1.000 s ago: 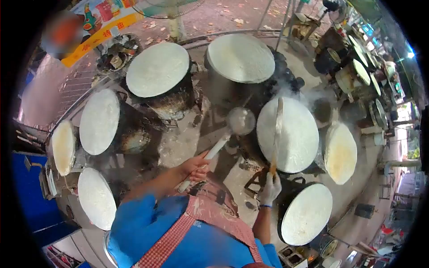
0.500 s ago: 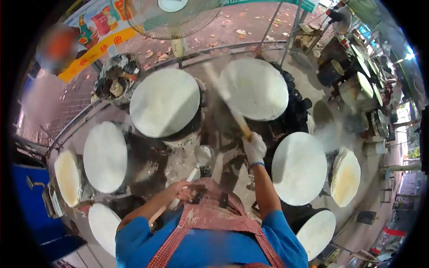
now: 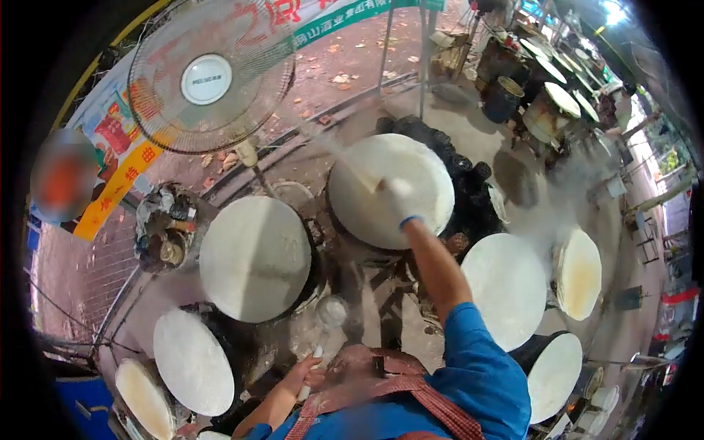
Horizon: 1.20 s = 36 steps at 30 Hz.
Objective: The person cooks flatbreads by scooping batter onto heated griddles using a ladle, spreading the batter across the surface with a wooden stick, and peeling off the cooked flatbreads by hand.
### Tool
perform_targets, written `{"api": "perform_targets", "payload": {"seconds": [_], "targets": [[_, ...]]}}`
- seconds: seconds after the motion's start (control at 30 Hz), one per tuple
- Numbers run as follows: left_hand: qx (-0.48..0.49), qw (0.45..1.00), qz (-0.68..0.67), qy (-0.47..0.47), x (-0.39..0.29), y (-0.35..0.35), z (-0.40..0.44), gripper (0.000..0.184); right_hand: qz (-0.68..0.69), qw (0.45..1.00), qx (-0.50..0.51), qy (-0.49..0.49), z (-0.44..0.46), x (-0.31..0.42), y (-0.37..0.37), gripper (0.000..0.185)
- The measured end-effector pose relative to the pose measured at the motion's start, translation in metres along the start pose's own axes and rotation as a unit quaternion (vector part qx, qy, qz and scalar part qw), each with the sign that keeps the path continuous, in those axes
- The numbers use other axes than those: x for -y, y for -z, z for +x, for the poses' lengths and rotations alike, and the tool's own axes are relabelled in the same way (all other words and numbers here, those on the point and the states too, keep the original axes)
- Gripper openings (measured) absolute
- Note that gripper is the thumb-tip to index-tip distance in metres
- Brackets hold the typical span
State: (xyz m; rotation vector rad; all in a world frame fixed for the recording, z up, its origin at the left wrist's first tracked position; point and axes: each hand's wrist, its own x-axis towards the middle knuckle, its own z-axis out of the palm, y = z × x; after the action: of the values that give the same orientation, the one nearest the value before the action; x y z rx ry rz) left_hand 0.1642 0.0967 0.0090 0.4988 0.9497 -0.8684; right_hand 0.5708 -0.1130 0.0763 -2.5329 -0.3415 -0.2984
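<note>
Flat stick, motion-blurred, slanting across the upper left part of a round pan, its far end past the rim; whether stick meets pan, cannot tell. Right hand, pale glove, blue band at wrist, above that pan; grip closed on the stick's near end, fingers smeared by motion.

Ladle low, in front of the apron, its bowl pointing away from the body. Left hand, bare, grip clamped round the pale handle.

Pan surface white. To its left, another white pan, half in shade; to its right, a third. Outer pans at far right and far left tinged yellow-brown. Black lumps heaped just beside the first pan, right side. Steam near the right-hand pans. Rubbish-filled bin left; round fan beyond, banner behind it.
</note>
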Motion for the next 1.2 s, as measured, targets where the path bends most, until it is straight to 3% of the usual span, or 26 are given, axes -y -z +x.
{"api": "perform_targets", "payload": {"seconds": [0.03, 0.13, 0.17, 0.23, 0.27, 0.33, 0.37, 0.43, 0.47, 0.5, 0.53, 0.57, 0.6, 0.63, 0.7, 0.73, 0.77, 0.8, 0.83, 0.87, 1.03, 1.07, 1.1, 1.13, 1.17, 1.2], "targets": [[-0.016, 1.000, -0.014, 0.011, -0.002, -0.005, 0.002, 0.016, -0.038, 0.999, 0.006, -0.021, 0.023, -0.015, 0.020, 0.029], [0.032, 0.998, -0.038, 0.027, -0.002, -0.010, 0.013, 0.015, 0.141, 0.979, -0.107, -0.104, 0.088, -0.095, 0.090, 0.030], [0.002, 0.999, -0.019, 0.026, -0.002, -0.019, 0.012, 0.015, 0.190, 0.961, -0.136, -0.149, 0.095, -0.120, 0.121, 0.032], [-0.053, 0.997, 0.039, 0.034, 0.003, -0.046, 0.006, 0.016, 0.392, 0.874, -0.160, -0.239, 0.083, -0.170, 0.187, 0.017], [-0.026, 0.998, 0.049, 0.000, 0.009, -0.054, 0.007, 0.033, 0.403, 0.859, -0.200, -0.246, 0.068, -0.193, 0.216, 0.015], [0.035, 0.993, -0.061, 0.095, 0.020, -0.007, 0.050, 0.017, 0.357, 0.842, -0.291, -0.280, 0.009, -0.222, 0.284, 0.016], [0.054, 0.981, -0.118, 0.147, 0.023, 0.011, 0.067, 0.016, 0.123, 0.933, -0.306, -0.145, -0.022, -0.282, 0.301, 0.019], [0.127, 0.972, -0.102, 0.169, 0.032, 0.009, 0.084, 0.021, 0.351, 0.792, -0.447, -0.222, -0.079, -0.351, 0.338, 0.022], [0.168, 0.965, -0.108, 0.168, 0.038, -0.006, 0.095, 0.024, 0.347, 0.775, -0.473, -0.237, -0.115, -0.368, 0.364, 0.021], [0.144, 0.971, -0.103, 0.163, 0.043, -0.024, 0.102, 0.026, 0.345, 0.757, -0.496, -0.250, -0.149, -0.379, 0.387, 0.021], [0.118, 0.976, -0.104, 0.153, 0.055, -0.043, 0.101, 0.028, 0.424, 0.697, -0.476, -0.328, -0.185, -0.404, 0.409, 0.017], [0.154, 0.965, -0.129, 0.168, 0.068, -0.056, 0.105, 0.031, 0.487, 0.662, -0.499, -0.276, -0.219, -0.432, 0.422, 0.013], [0.189, 0.953, -0.151, 0.185, 0.081, -0.069, 0.109, 0.035, 0.506, 0.634, -0.517, -0.273, -0.254, -0.471, 0.428, 0.012], [0.162, 0.953, -0.185, 0.180, 0.095, -0.104, 0.093, 0.037, 0.460, 0.633, -0.538, -0.314, -0.294, -0.489, 0.435, 0.013], [0.114, 0.944, -0.258, 0.171, 0.138, -0.190, 0.054, 0.040, 0.436, 0.577, -0.614, -0.314, -0.352, -0.509, 0.440, 0.011], [0.157, 0.947, -0.220, 0.174, 0.139, -0.164, 0.068, 0.027, 0.415, 0.555, -0.620, -0.367, -0.377, -0.530, 0.438, 0.012], [0.199, 0.948, -0.181, 0.173, 0.141, -0.138, 0.081, 0.030, 0.443, 0.532, -0.627, -0.358, -0.407, -0.580, 0.420, 0.015], [0.246, 0.939, -0.145, 0.193, 0.143, -0.120, 0.091, 0.029, 0.415, 0.508, -0.643, -0.395, -0.416, -0.575, 0.421, 0.016], [0.290, 0.928, -0.103, 0.211, 0.145, -0.116, 0.094, 0.029, 0.395, 0.507, -0.636, -0.427, -0.429, -0.590, 0.417, 0.016], [0.102, 0.972, -0.163, 0.134, 0.151, -0.136, 0.081, 0.032, 0.375, 0.504, -0.629, -0.458, -0.442, -0.605, 0.410, 0.017], [0.098, 0.982, -0.132, 0.091, 0.184, -0.133, 0.077, 0.034, 0.317, 0.526, -0.602, -0.511, -0.466, -0.670, 0.390, 0.016], [0.111, 0.977, -0.155, 0.091, 0.199, -0.140, 0.067, 0.034, 0.283, 0.562, -0.580, -0.517, -0.474, -0.678, 0.386, 0.015], [0.104, 0.977, -0.163, 0.090, 0.210, -0.152, 0.056, 0.028, 0.248, 0.597, -0.554, -0.524, -0.481, -0.676, 0.382, 0.014], [0.086, 0.980, -0.159, 0.082, 0.218, -0.168, 0.046, 0.023, 0.209, 0.598, -0.587, -0.504, -0.471, -0.636, 0.394, 0.021], [0.066, 0.983, -0.153, 0.082, 0.225, -0.177, 0.037, 0.020, 0.221, 0.585, -0.553, -0.550, -0.468, -0.591, 0.414, 0.031], [0.049, 0.986, -0.138, 0.084, 0.229, -0.181, 0.030, 0.020, 0.260, 0.603, -0.536, -0.530, -0.484, -0.599, 0.408, 0.036]]}}
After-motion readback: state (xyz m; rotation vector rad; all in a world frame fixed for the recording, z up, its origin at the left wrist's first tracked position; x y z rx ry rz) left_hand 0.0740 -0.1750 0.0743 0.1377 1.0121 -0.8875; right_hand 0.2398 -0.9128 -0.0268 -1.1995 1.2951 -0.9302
